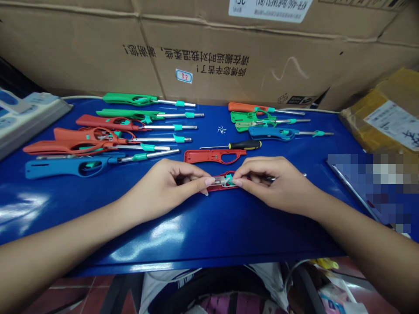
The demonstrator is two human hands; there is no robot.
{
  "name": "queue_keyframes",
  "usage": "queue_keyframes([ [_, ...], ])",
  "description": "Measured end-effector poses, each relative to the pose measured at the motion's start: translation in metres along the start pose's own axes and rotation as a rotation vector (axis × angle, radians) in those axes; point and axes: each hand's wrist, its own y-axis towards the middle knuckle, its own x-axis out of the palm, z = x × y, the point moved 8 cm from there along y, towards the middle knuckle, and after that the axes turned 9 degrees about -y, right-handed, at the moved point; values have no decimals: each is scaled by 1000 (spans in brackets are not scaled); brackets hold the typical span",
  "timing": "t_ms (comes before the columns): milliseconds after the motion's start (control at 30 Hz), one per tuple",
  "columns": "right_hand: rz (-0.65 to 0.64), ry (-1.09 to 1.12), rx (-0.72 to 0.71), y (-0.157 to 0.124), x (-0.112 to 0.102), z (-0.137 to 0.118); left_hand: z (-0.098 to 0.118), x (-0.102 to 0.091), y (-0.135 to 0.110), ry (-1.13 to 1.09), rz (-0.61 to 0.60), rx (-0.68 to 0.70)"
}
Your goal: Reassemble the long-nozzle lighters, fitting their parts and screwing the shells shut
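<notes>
Low over the blue tabletop, my left hand (172, 185) pinches the clear fuel tank (217, 182) of an open gas lighter. My right hand (275, 181) has thumb and forefinger closed at the lighter's teal trigger (229, 179). Both parts lie at a red lighter shell half (216, 189), partly covered by my fingers. Part of its metal tube shows past my right hand. Just behind my hands rests the matching loose red shell half (207, 156). A yellow-and-black screwdriver (246, 145) lies behind that, near a small pile of screws (221, 130).
Several long-necked lighters in green, red and blue, including a blue lighter (68, 168), lie at left. Toward the back right are an orange lighter (247, 107), an opened green lighter (252, 124) and another blue lighter (271, 134). A large cardboard box (196, 35) stands behind; a power strip (36, 115) is left.
</notes>
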Motion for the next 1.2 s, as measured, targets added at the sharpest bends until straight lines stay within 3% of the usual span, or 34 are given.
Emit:
queue_keyframes([
  [1200,-33,151,214,-1,12,14,6,3,2,-36,-9,62],
])
